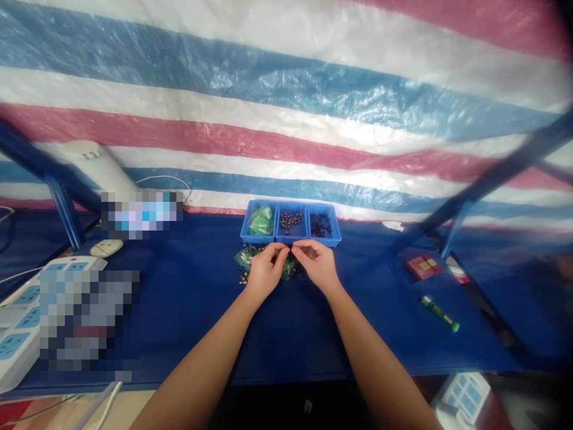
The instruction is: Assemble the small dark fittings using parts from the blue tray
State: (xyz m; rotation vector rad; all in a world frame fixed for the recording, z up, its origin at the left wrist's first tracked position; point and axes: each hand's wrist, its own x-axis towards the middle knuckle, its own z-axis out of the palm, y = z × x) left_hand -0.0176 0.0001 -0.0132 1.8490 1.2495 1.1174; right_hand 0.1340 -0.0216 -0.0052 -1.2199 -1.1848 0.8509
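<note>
Our left hand (267,272) and right hand (316,263) nearly meet | fingers narrow, we cannot tell what they hold | pile (244,257) under and left of fingertips, long axis unclear, left hand nearer

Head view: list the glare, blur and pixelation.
Head view: glare spots the striped sheet; head view: the dark right edge is blurred; head view: pixel blocks cover patches at left; head view: detail between left hand and right hand is too small to tell.
</note>
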